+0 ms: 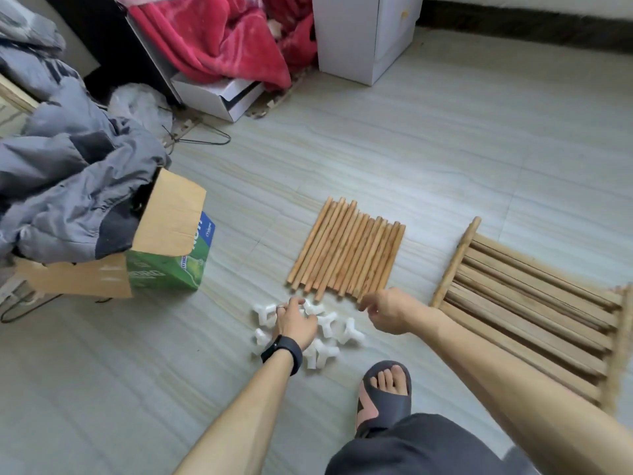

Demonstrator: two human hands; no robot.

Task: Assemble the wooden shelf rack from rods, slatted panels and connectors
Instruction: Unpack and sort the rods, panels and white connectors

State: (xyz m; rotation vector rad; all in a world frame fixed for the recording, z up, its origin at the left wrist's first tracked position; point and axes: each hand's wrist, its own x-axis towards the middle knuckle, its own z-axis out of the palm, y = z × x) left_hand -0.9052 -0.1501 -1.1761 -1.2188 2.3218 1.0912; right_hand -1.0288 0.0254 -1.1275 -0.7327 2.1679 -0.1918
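On the pale floor (411,149) rods (346,248), slatted panels (527,303) and connectors (350,332) lie unjoined, so the first join looks to be starting: left hand (295,324) curled down among the connectors, right hand (387,314) loosely curled at the rods' near ends, either's grip hidden; next, a rod end must meet a socket squarely.

Left hand (295,322) on white connectors (351,332), right hand (388,311) by rods (346,250)
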